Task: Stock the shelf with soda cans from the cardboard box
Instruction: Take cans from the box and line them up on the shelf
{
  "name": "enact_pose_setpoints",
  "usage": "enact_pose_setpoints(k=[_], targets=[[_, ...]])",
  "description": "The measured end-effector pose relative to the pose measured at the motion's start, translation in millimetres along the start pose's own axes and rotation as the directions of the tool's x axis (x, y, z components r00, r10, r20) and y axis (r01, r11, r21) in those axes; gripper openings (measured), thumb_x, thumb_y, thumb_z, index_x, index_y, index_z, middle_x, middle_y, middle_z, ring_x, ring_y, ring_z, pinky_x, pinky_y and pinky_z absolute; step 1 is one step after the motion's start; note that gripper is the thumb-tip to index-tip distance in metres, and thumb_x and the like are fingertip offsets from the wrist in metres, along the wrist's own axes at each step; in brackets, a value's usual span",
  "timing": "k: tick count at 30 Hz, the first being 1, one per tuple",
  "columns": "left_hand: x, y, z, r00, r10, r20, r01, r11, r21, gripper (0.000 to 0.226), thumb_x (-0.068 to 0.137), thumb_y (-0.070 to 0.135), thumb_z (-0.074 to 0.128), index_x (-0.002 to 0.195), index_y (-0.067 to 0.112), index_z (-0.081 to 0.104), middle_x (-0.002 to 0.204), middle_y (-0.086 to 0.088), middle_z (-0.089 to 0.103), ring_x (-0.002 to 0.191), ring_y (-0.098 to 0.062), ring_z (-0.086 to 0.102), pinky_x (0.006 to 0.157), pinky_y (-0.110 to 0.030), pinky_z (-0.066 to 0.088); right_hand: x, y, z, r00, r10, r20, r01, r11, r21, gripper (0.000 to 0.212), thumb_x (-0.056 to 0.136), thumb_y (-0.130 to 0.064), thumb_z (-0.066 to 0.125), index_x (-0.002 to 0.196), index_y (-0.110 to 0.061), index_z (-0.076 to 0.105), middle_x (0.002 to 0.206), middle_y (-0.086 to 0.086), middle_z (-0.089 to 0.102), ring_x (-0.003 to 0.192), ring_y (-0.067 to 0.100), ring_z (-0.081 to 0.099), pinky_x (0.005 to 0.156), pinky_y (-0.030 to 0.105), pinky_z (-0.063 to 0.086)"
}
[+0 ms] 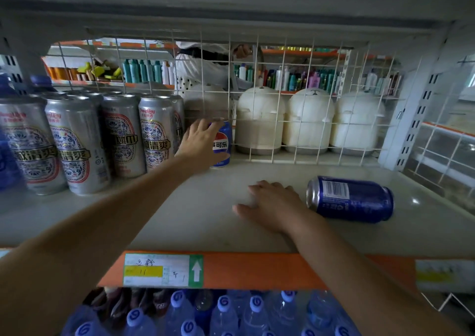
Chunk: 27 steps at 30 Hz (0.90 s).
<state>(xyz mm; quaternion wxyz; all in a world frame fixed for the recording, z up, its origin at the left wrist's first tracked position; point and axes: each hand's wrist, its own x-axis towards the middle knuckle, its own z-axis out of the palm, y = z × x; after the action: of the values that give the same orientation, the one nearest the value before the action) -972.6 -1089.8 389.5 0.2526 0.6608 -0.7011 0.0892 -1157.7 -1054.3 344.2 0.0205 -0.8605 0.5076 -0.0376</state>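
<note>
Your left hand (200,142) reaches to the back of the shelf (205,207), its fingers wrapped round an upright soda can (221,145). The can is blue with the red, white and blue Pepsi roundel, and the characters "可乐" show past your fingers. It stands against the wire grid (282,78) at the shelf's back edge, just beside the row of silver beer cans (74,142) on the left. Those read "DongLing" in red script, with "清爽" across a dark band.

Your right hand (272,207) lies palm down on the shelf near its front edge, fingers loosely spread and holding nothing. Just beside it, a second blue soda can (352,199) lies on its side with the barcode up and its top towards your hand. Whether the two touch cannot be told.

On the orange front edge (257,268) a price label (156,270) bears a handwritten "11" on yellow and a white arrow on green. Bottled water (223,315) with blue caps sits below.
</note>
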Motion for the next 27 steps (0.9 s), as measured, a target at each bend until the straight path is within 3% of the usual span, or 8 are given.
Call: enact_pose_setpoints(k=[6, 13, 18, 21, 24, 27], targets=[[-57, 11, 1, 0.928, -0.186, 0.322, 0.174, 0.982, 0.068, 0.076, 0.086, 0.044, 0.059, 0.146, 0.018, 0.021, 0.151, -0.009, 0.022, 0.137, -0.032, 0.023, 0.11, -0.046, 0.026, -4, 3, -1, 0.998, -0.005, -0.07, 0.007, 1.0, 0.019, 0.056, 0.091, -0.057, 0.037, 0.127, -0.017, 0.051, 0.137, 0.005, 0.046, 0.125, 0.028, 0.043, 0.1, 0.042, 0.031], [-80, 23, 24, 0.891, -0.223, 0.396, 0.199, 0.975, 0.102, 0.055, 0.094, 0.047, 0.037, 0.14, 0.017, 0.034, 0.148, -0.009, 0.031, 0.135, -0.028, 0.029, 0.11, -0.043, 0.024, -14, -4, -8, 0.932, -0.108, -0.347, 0.116, 0.993, 0.002, 0.043, 0.096, -0.039, 0.041, 0.133, -0.017, 0.049, 0.133, 0.0, 0.051, 0.121, 0.02, 0.047, 0.095, 0.032, 0.038], [-81, 21, 22, 0.911, -0.181, 0.371, 0.159, 0.983, 0.089, 0.054, 0.095, 0.049, 0.034, 0.138, 0.017, 0.039, 0.145, -0.009, 0.036, 0.134, -0.027, 0.031, 0.109, -0.042, 0.024, -30, 4, -35, 0.893, -0.124, -0.433, 0.112, 0.992, -0.053, 0.042, 0.094, -0.039, 0.047, 0.133, -0.023, 0.049, 0.134, -0.003, 0.052, 0.121, 0.018, 0.048, 0.096, 0.031, 0.037], [-82, 20, 21, 0.909, -0.171, 0.379, 0.146, 0.985, 0.095, 0.057, 0.095, 0.052, 0.031, 0.139, 0.016, 0.037, 0.145, -0.009, 0.035, 0.134, -0.027, 0.032, 0.109, -0.042, 0.025, -47, 30, -56, 0.922, -0.032, -0.387, 0.052, 0.998, 0.04, 0.058, 0.085, -0.05, 0.058, 0.137, -0.027, 0.044, 0.141, -0.003, 0.046, 0.128, 0.019, 0.043, 0.101, 0.035, 0.035], [-83, 21, 20, 0.906, -0.16, 0.391, 0.128, 0.986, 0.105, 0.059, 0.095, 0.053, 0.031, 0.142, 0.016, 0.033, 0.147, -0.008, 0.032, 0.135, -0.027, 0.03, 0.11, -0.042, 0.024, -66, 69, -68, 0.976, 0.108, -0.189, -0.076, 0.982, 0.171, 0.096, 0.061, -0.066, 0.066, 0.144, -0.033, 0.03, 0.151, -0.003, 0.033, 0.137, 0.021, 0.034, 0.11, 0.044, 0.03], [-83, 22, 19, 0.912, -0.142, 0.384, 0.106, 0.988, 0.114, 0.06, 0.095, 0.053, 0.032, 0.142, 0.016, 0.032, 0.148, -0.008, 0.031, 0.136, -0.026, 0.03, 0.11, -0.042, 0.024, -80, 101, -67, 0.98, 0.195, -0.051, -0.18, 0.961, 0.21, 0.117, 0.04, -0.07, 0.068, 0.145, -0.034, 0.028, 0.148, 0.001, 0.035, 0.13, 0.022, 0.04, 0.106, 0.043, 0.037]])
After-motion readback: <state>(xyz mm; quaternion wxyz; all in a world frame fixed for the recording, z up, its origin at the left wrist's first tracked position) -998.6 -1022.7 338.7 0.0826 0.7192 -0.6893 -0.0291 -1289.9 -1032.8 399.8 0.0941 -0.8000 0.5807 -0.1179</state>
